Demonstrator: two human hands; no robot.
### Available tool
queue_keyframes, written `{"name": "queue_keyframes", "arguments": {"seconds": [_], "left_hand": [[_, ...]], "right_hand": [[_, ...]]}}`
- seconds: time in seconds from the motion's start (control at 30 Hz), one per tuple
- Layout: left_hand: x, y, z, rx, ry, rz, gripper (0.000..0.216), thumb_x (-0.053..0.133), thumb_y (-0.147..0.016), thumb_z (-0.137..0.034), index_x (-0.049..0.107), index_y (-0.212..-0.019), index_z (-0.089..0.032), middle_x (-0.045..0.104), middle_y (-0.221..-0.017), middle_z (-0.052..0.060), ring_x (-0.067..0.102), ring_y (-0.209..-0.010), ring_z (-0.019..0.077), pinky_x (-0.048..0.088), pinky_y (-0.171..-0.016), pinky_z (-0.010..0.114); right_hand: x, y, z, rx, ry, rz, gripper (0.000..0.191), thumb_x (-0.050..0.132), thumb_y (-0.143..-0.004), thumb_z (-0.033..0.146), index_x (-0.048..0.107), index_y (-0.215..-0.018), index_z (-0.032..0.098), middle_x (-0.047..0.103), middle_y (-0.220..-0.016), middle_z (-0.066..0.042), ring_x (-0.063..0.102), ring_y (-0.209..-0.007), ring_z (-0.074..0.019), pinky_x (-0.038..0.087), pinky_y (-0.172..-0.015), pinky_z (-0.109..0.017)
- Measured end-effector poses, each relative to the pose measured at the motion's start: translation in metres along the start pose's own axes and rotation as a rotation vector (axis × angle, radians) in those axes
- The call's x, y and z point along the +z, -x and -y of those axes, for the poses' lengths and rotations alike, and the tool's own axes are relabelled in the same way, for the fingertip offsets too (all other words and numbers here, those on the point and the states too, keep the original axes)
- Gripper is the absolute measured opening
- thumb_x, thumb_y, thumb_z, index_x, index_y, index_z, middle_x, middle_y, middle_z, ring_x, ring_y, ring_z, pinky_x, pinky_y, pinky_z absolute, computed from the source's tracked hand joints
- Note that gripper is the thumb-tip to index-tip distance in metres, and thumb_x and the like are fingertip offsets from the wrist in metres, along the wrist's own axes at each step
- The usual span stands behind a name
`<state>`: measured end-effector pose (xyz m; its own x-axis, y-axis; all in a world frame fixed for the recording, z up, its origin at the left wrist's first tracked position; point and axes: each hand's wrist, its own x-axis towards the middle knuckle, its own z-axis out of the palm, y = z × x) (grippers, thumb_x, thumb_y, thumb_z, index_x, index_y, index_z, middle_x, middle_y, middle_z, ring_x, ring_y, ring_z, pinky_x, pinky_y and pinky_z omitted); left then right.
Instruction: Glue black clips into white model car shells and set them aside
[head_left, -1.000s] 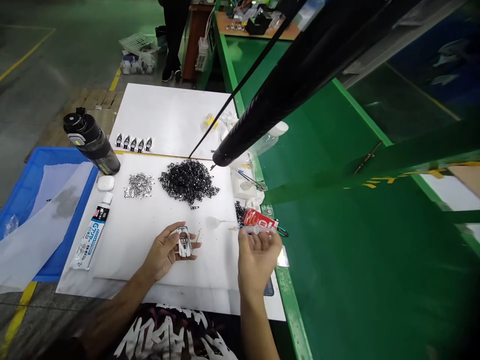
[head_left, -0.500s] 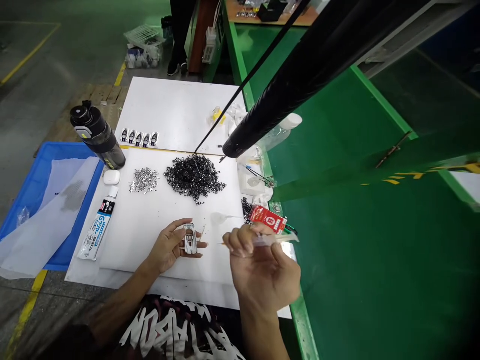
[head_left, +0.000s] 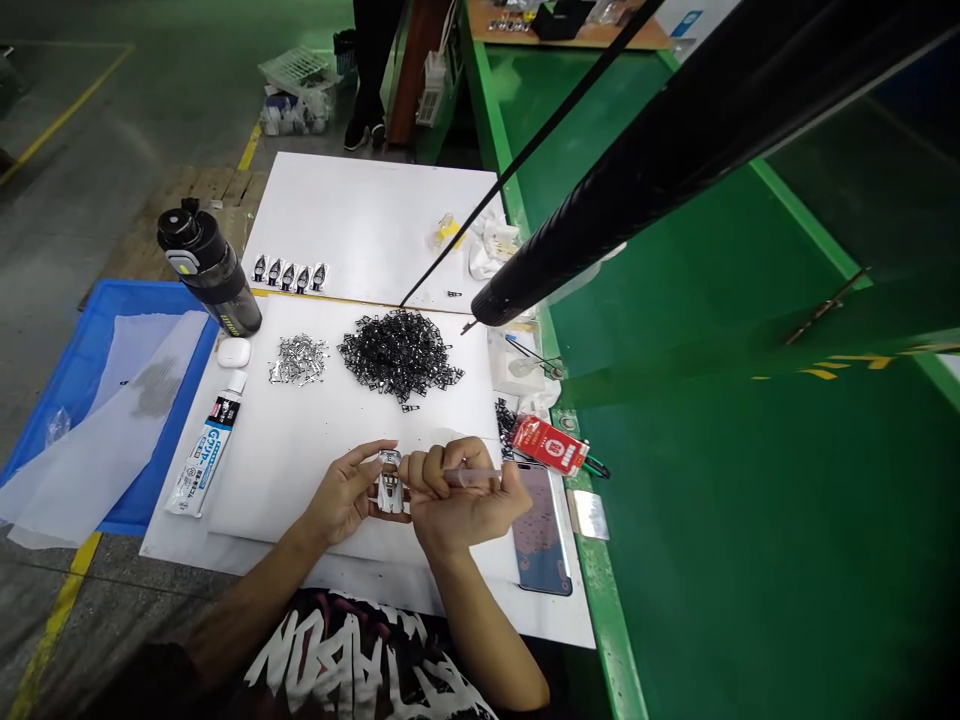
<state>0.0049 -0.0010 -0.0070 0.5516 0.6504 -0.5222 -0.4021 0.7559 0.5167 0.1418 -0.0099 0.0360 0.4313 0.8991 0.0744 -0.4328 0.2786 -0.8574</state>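
Note:
Between the thumb and fingers of my left hand (head_left: 341, 497) is a small silver toy car body (head_left: 390, 488), held above the white board. My right hand (head_left: 461, 500) is closed around a translucent syringe (head_left: 472, 478) and sits right beside the car body; the syringe's tip is hidden by the fingers. Beyond the hands lies a heap of small black plastic parts (head_left: 397, 352). To its left is a smaller pile of silver parts (head_left: 298, 360). Several black-and-silver pieces (head_left: 289, 276) stand in a row on the far board.
A black bottle (head_left: 210, 270), a white case (head_left: 234, 352) and a glue tube (head_left: 206, 450) line the left edge. On the right lie a phone (head_left: 541, 535) and a red packet (head_left: 551, 445). A black pole (head_left: 600, 210) slants overhead. A blue tray (head_left: 135, 510) is at left.
My right hand has moved left with the syringe, up to the car body in my left hand. The phone has come into view. The whole view has shifted slightly.

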Motion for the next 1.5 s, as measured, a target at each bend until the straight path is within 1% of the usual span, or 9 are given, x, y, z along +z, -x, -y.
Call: {"name": "queue_keyframes", "arguments": {"seconds": [0.17, 0.37, 0.73, 0.97, 1.13, 1.23, 1.37, 1.43, 1.5], "left_hand": [[-0.001, -0.003, 0.001, -0.007, 0.028, 0.000, 0.071, 0.103, -0.069, -0.054, 0.079, -0.126, -0.021, 0.083, -0.096, 0.004, 0.079, -0.072, 0.0204, 0.072, -0.065, 0.037], [-0.001, -0.002, 0.000, -0.009, 0.049, 0.009, 0.065, 0.104, -0.070, -0.051, 0.082, -0.123, -0.021, 0.082, -0.090, 0.003, 0.077, -0.069, 0.0173, 0.072, -0.069, 0.037], [0.002, -0.002, -0.002, -0.010, 0.066, -0.009, 0.064, 0.107, -0.065, -0.049, 0.085, -0.117, -0.021, 0.081, -0.086, 0.002, 0.074, -0.066, 0.0148, 0.071, -0.065, 0.034], [0.003, -0.002, -0.003, -0.012, 0.063, -0.010, 0.065, 0.107, -0.065, -0.049, 0.084, -0.118, -0.020, 0.082, -0.090, 0.004, 0.074, -0.066, 0.0148, 0.072, -0.071, 0.037], [0.001, -0.002, -0.002, -0.002, 0.037, -0.020, 0.064, 0.105, -0.067, -0.049, 0.083, -0.120, -0.020, 0.083, -0.094, 0.005, 0.076, -0.069, 0.0174, 0.071, -0.070, 0.038], [0.000, -0.002, -0.002, -0.002, 0.035, -0.016, 0.066, 0.105, -0.067, -0.051, 0.082, -0.121, -0.020, 0.083, -0.095, 0.005, 0.078, -0.071, 0.0194, 0.071, -0.068, 0.037], [0.002, -0.001, -0.002, -0.007, 0.039, -0.005, 0.068, 0.103, -0.070, -0.054, 0.078, -0.124, -0.021, 0.085, -0.099, 0.009, 0.086, -0.084, 0.0291, 0.072, -0.074, 0.042], [0.003, -0.001, -0.003, -0.004, 0.041, 0.008, 0.066, 0.102, -0.073, -0.053, 0.077, -0.125, -0.021, 0.085, -0.104, 0.010, 0.087, -0.094, 0.0351, 0.073, -0.079, 0.046], [0.004, -0.001, -0.003, -0.001, 0.048, 0.022, 0.064, 0.101, -0.075, -0.052, 0.077, -0.125, -0.021, 0.086, -0.105, 0.011, 0.087, -0.098, 0.0379, 0.073, -0.079, 0.046]], "right_hand": [[0.002, 0.003, -0.003, 0.024, -0.086, -0.029, 0.051, 0.047, -0.100, 0.072, 0.055, -0.072, 0.029, 0.027, -0.047, 0.010, 0.015, -0.038, -0.0130, 0.033, -0.042, -0.033], [0.003, 0.002, -0.005, 0.064, -0.195, -0.032, 0.052, 0.057, -0.097, 0.072, 0.061, -0.069, 0.029, 0.028, -0.045, 0.009, 0.015, -0.040, -0.0121, 0.032, -0.043, -0.032], [0.001, 0.004, -0.012, 0.034, -0.171, -0.038, 0.052, 0.052, -0.100, 0.070, 0.056, -0.069, 0.029, 0.026, -0.047, 0.010, 0.016, -0.039, -0.0125, 0.032, -0.043, -0.032], [0.002, 0.006, -0.011, -0.017, -0.161, -0.014, 0.053, 0.053, -0.102, 0.070, 0.056, -0.069, 0.028, 0.028, -0.047, 0.010, 0.018, -0.039, -0.0124, 0.033, -0.044, -0.031], [0.004, 0.007, -0.016, -0.064, -0.141, 0.001, 0.054, 0.055, -0.102, 0.069, 0.059, -0.068, 0.028, 0.029, -0.047, 0.010, 0.019, -0.040, -0.0130, 0.031, -0.044, -0.030], [0.007, 0.013, -0.005, -0.078, -0.127, -0.009, 0.051, 0.055, -0.104, 0.067, 0.064, -0.072, 0.028, 0.030, -0.047, 0.010, 0.019, -0.040, -0.0131, 0.030, -0.044, -0.030], [-0.001, 0.029, 0.024, -0.238, -0.013, -0.127, 0.054, 0.050, -0.105, 0.072, 0.074, -0.082, 0.029, 0.039, -0.049, 0.007, 0.026, -0.039, -0.0138, 0.038, -0.046, -0.033], [-0.012, 0.034, 0.029, -0.372, 0.071, -0.250, 0.053, 0.057, -0.099, 0.076, 0.076, -0.083, 0.030, 0.043, -0.049, 0.007, 0.027, -0.039, -0.0134, 0.037, -0.046, -0.032], [-0.024, 0.032, 0.024, -0.386, 0.119, -0.336, 0.050, 0.067, -0.093, 0.075, 0.075, -0.077, 0.029, 0.043, -0.045, 0.007, 0.027, -0.038, -0.0129, 0.033, -0.045, -0.030]]}}
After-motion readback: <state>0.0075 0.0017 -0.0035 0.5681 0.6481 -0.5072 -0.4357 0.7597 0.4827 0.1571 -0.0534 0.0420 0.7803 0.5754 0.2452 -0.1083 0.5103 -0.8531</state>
